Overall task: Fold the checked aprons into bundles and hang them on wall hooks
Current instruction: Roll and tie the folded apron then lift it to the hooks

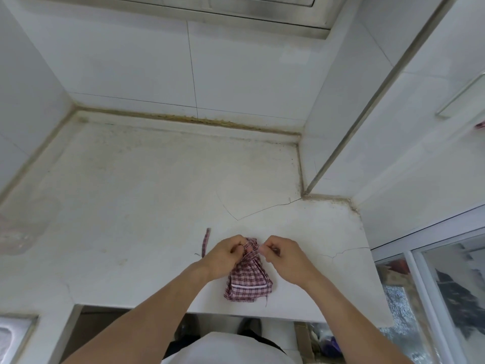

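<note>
Two hands: both work at the top of one apron bundle, close together.
Apron [249, 281]: red-and-white checked, folded small, lying on the counter [131, 195] near its front edge.
Left hand [223, 254]: fingers curled, pinching the gathered cloth at the bundle's top.
Right hand [282, 254]: fingers curled, pinching the tie by the same spot.
Strap [206, 241]: one loose end lies on the counter, just left of the left hand.
Wall [131, 69]: white tiles behind the counter.
</note>
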The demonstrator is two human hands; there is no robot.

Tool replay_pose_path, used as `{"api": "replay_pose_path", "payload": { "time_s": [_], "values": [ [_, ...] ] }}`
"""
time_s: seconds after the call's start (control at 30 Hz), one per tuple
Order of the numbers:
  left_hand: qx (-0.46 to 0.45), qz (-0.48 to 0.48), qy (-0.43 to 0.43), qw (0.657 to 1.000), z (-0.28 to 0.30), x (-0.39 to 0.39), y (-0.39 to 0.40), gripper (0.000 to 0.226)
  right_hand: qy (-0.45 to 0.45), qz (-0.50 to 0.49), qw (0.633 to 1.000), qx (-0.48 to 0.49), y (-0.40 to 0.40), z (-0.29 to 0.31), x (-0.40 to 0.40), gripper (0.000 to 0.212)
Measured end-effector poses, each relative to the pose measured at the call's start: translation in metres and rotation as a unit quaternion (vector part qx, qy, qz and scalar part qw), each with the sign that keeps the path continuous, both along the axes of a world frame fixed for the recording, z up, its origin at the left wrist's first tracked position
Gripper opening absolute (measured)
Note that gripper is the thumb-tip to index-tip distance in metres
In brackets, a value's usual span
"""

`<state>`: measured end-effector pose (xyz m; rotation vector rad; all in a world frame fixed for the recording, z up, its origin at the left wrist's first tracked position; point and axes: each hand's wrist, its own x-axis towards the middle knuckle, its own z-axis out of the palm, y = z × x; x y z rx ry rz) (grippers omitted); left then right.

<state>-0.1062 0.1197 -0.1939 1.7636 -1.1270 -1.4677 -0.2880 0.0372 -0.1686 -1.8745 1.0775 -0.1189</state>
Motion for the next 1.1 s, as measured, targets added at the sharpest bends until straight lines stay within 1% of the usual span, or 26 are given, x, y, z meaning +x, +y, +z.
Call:
{"api": "replay_pose_path", "payload": {
  "time_s": [0.03,0.1,0.17,0.2,0.27,0.3,0.37,0.4,0.47,0.53,0.57,0.67,0.8,0.9,1.0,1.1],
  "values": [
    [-0.007,-0.004,-0.012,1.0,0.0,-0.001,-0.002,0.028,-0.001,0.037,0.999,0.004,-0.001,0.006,0.002,0.019],
    [-0.005,-0.03,-0.008,1.0,-0.001,-0.001,-0.004,0.032,0.002,0.11,0.994,0.005,-0.003,0.014,0.007,0.017],
    [0.019,-0.068,-0.003,0.998,0.002,-0.002,-0.006,0.038,0.016,0.164,0.986,-0.015,-0.009,0.018,0.014,0.017],
    [0.038,-0.08,0.003,0.996,0.003,-0.003,-0.009,0.039,0.022,0.171,0.985,-0.026,-0.013,0.018,0.017,0.018],
    [0.074,-0.081,0.026,0.994,0.009,-0.005,-0.013,0.029,0.011,0.146,0.988,-0.043,-0.02,0.014,0.024,0.017],
    [0.09,-0.074,0.04,0.992,0.012,-0.007,-0.015,0.024,-0.006,0.116,0.992,-0.047,-0.022,0.012,0.026,0.014],
    [0.119,-0.055,0.062,0.989,0.015,-0.006,-0.016,0.022,-0.039,0.064,0.997,-0.035,-0.025,0.005,0.025,0.004],
    [0.129,-0.044,0.071,0.988,0.014,-0.005,-0.016,0.022,-0.049,0.053,0.997,-0.02,-0.024,0.001,0.022,0.008],
    [0.137,-0.029,0.093,0.986,0.015,-0.002,-0.017,0.024,-0.057,0.068,0.996,0.019,-0.021,-0.006,0.015,0.018],
    [0.14,-0.023,0.107,0.984,0.017,-0.002,-0.018,0.026,-0.041,0.087,0.995,0.026,-0.017,-0.012,0.009,0.023],
    [0.141,-0.02,0.11,0.984,0.017,-0.002,-0.018,0.024,-0.042,0.081,0.995,0.025,-0.015,-0.015,0.007,0.024],
    [0.146,-0.016,0.11,0.983,0.014,0.0,-0.018,0.018,-0.066,0.046,0.997,0.02,-0.011,-0.021,0.006,0.023],
    [0.126,-0.013,0.094,0.988,0.01,0.002,-0.02,0.02,-0.092,0.018,0.996,0.005,-0.006,-0.019,0.011,0.01],
    [0.11,-0.014,0.086,0.99,0.01,0.002,-0.021,0.025,-0.087,0.027,0.996,-0.005,-0.002,-0.017,0.017,0.02],
    [0.12,-0.025,0.082,0.989,0.01,0.003,-0.025,0.02,-0.092,0.011,0.995,-0.034,-0.001,-0.017,0.02,0.015],
    [0.128,-0.022,0.069,0.989,0.009,0.005,-0.026,0.017,-0.088,0.007,0.995,-0.042,-0.004,-0.02,0.018,0.018]
  ]
}}
